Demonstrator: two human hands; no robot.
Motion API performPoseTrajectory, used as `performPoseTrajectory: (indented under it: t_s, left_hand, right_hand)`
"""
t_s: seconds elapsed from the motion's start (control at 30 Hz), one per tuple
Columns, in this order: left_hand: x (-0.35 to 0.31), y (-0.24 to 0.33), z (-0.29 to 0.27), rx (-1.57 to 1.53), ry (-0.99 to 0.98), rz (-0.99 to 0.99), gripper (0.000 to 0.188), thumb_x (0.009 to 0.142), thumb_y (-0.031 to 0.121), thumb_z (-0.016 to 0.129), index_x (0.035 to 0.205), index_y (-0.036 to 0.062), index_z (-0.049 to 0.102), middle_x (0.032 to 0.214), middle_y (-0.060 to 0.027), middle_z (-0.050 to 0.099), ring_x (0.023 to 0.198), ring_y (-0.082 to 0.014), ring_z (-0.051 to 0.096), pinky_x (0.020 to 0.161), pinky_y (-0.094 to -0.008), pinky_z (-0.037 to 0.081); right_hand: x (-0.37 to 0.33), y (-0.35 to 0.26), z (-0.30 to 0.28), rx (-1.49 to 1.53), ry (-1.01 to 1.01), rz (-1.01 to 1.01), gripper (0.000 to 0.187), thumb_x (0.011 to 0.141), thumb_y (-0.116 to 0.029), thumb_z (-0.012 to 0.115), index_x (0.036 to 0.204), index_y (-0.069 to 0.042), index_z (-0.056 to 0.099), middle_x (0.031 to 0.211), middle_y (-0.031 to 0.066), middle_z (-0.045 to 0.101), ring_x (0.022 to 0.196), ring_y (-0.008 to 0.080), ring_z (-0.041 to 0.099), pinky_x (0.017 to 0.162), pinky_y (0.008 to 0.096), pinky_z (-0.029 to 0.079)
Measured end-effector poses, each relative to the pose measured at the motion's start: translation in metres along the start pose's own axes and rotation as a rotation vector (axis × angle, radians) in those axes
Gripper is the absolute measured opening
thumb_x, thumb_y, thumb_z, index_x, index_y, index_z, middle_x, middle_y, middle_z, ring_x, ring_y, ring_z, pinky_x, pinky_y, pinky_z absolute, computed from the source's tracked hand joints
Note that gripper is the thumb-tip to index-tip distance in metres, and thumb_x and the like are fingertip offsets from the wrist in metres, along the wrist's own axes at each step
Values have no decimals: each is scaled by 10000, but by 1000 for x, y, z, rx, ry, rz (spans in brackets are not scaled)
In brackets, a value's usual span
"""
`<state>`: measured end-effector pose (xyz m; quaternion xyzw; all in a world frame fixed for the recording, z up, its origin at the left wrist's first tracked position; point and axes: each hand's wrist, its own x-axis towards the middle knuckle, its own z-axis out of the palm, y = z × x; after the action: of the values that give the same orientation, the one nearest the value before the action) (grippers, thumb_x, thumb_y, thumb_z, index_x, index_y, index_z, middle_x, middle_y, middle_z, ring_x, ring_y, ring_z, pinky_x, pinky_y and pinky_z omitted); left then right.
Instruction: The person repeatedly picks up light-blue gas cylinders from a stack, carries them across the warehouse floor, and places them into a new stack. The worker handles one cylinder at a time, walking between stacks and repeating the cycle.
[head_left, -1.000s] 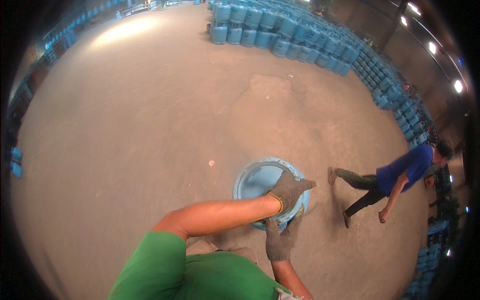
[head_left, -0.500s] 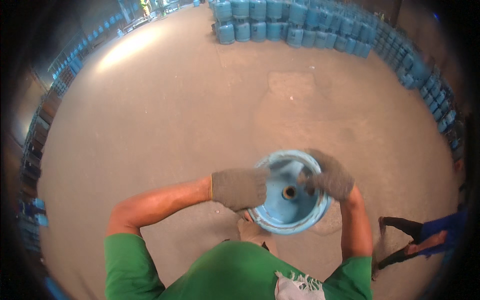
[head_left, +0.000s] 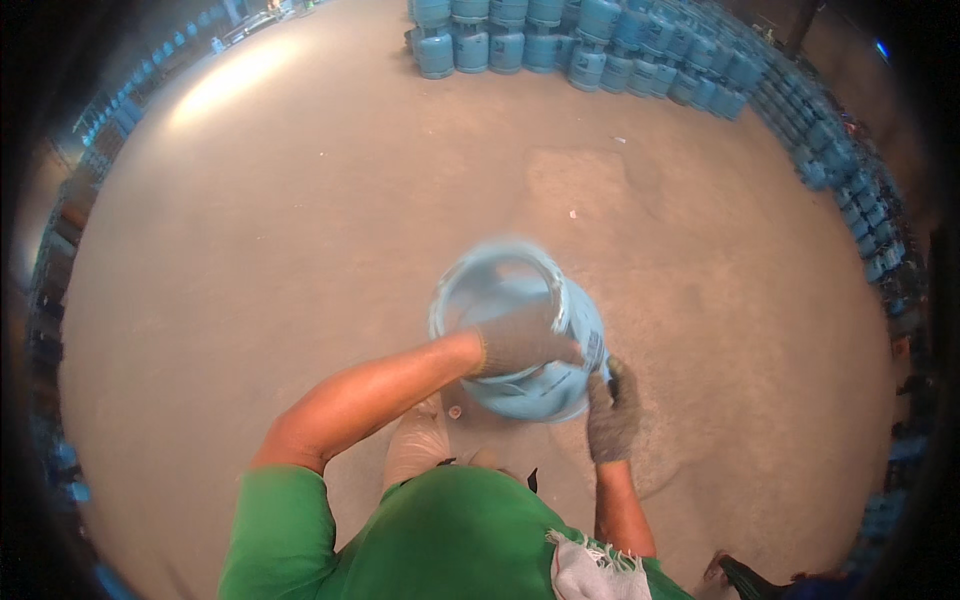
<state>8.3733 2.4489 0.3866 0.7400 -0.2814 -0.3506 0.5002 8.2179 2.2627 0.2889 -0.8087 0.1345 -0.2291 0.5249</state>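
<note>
A blue gas cylinder (head_left: 545,400) stands tilted in front of me, its round collar ring (head_left: 440,300) toward the upper left and its side showing on the right. The picture is blurred there. My gloved left hand (head_left: 522,342) reaches across the ring and is closed on its right-hand rim; the fingertips are partly smeared. Close by the cylinder's right side is my gloved right hand (head_left: 612,415), with a gap between thumb and fingers. Whether it touches the metal I cannot tell.
Stacked blue gas cylinders (head_left: 505,50) form a wall at the far side, with more rows (head_left: 820,150) curving along the right. Other cylinders line the left edge. A bright light patch (head_left: 225,85) lies on the concrete floor (head_left: 330,220). Another person's leg (head_left: 745,578) shows at the lower right.
The cylinder has shifted left and away from me and turned, so its side now shows. My right hand has come out of the ring to its right side. The other person has moved lower in view.
</note>
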Motion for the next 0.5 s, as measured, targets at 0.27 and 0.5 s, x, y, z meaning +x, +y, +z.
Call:
performPoseTrajectory:
  t_s: [0.27, 0.5]
  left_hand:
    - [114, 74, -46, -980, 510, -305, 317, 1034, 354, 764, 919, 68, 689, 790, -65, 629, 591, -186, 591, 491, -385, 454]
    - [90, -1, -140, 523, 523, 596, 404, 913, 459, 819, 1053, 92, 723, 967, -124, 709, 982, -355, 682, 966, -566, 515]
  right_hand:
    - [91, -109, 33, -352, -27, -333, 861, 1005, -373, 766, 1664, 29, 384, 1650, 280, 476, 1556, 461, 434, 1299, 536, 327]
    - [278, -118, 46, -450, -204, -11, 583, 944, -257, 622, 1495, -65, 624, 1410, 257, 707, 1324, 408, 677, 1137, 490, 513]
